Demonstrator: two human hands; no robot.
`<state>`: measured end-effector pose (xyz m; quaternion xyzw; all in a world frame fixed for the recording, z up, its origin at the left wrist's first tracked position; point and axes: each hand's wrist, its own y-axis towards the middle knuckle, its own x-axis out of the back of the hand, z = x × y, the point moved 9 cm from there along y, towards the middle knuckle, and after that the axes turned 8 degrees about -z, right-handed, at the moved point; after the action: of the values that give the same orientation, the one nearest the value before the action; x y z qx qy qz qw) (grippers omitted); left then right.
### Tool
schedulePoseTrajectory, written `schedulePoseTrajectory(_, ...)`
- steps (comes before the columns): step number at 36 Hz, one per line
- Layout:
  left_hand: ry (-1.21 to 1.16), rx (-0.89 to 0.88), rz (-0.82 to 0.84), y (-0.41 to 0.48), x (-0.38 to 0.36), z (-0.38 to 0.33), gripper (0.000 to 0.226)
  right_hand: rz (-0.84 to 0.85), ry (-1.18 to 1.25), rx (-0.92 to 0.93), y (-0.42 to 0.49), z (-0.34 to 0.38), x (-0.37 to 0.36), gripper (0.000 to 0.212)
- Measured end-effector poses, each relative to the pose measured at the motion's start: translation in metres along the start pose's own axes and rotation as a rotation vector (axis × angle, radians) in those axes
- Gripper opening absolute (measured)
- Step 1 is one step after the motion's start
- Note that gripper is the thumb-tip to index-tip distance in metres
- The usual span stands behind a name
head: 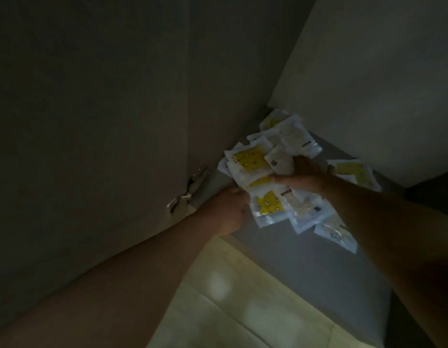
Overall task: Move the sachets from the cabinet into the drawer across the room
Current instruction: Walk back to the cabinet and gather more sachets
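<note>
Several white sachets, some with yellow labels, lie in a loose pile [278, 172] on the grey cabinet shelf [306, 259]. My right hand [303, 175] reaches in from the right and grips a bunch of sachets from the top of the pile, thumb underneath. My left hand [228, 212] comes in from the lower left, its fingers tucked under the pile's left edge. More sachets [353, 173] lie behind my right wrist, and one sachet [338, 233] sits near the shelf's front. The scene is dim and blurred.
The open cabinet door [104, 121] stands at the left with a metal hinge [190, 192] near my left hand. The cabinet's inner wall [381, 84] rises at the right. A light tiled floor [230, 297] shows below the shelf's front edge.
</note>
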<state>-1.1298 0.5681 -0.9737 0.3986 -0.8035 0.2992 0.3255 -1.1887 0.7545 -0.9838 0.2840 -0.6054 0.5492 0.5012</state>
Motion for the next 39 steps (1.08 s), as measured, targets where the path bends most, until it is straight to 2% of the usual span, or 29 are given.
schedulePoseTrajectory(4,-0.092,0.158,-0.070,-0.011,0.000,0.000,0.026,0.001,0.046,-0.018,-0.027,-0.013,-0.015,0.122)
schedulePoseTrajectory(8,-0.135,0.175,-0.092,-0.022,-0.013,-0.010,0.052,-0.010,0.088,-0.043,-0.067,-0.020,-0.019,0.124)
schedulePoseTrajectory(10,-0.140,0.165,-0.107,-0.027,-0.018,-0.015,0.064,0.006,0.054,-0.055,-0.083,-0.024,-0.022,0.113)
schedulePoseTrajectory(14,0.010,0.113,-0.072,-0.030,-0.028,-0.021,0.081,0.016,-0.057,-0.093,-0.101,-0.029,-0.016,0.098)
schedulePoseTrajectory(17,0.142,0.057,-0.115,-0.028,-0.029,-0.020,0.088,-0.127,-0.040,-0.122,-0.104,-0.028,0.002,0.094)
schedulePoseTrajectory(20,0.222,0.028,-0.129,-0.026,-0.032,-0.016,0.084,-0.214,0.065,-0.076,-0.105,-0.024,0.007,0.095)
schedulePoseTrajectory(25,0.326,0.000,-0.091,-0.017,-0.035,-0.009,0.066,-0.115,0.210,-0.194,-0.126,-0.043,-0.026,0.103)
schedulePoseTrajectory(29,0.307,0.048,-0.133,-0.013,-0.036,-0.009,0.056,-0.044,0.128,-0.218,-0.143,-0.056,-0.061,0.102)
schedulePoseTrajectory(34,0.262,0.057,-0.154,-0.018,-0.038,-0.015,0.053,-0.121,0.198,-0.142,-0.142,-0.046,-0.062,0.085)
schedulePoseTrajectory(39,0.335,0.026,-0.200,-0.033,-0.043,-0.016,0.046,-0.209,0.297,-0.034,-0.151,-0.032,-0.063,0.066)
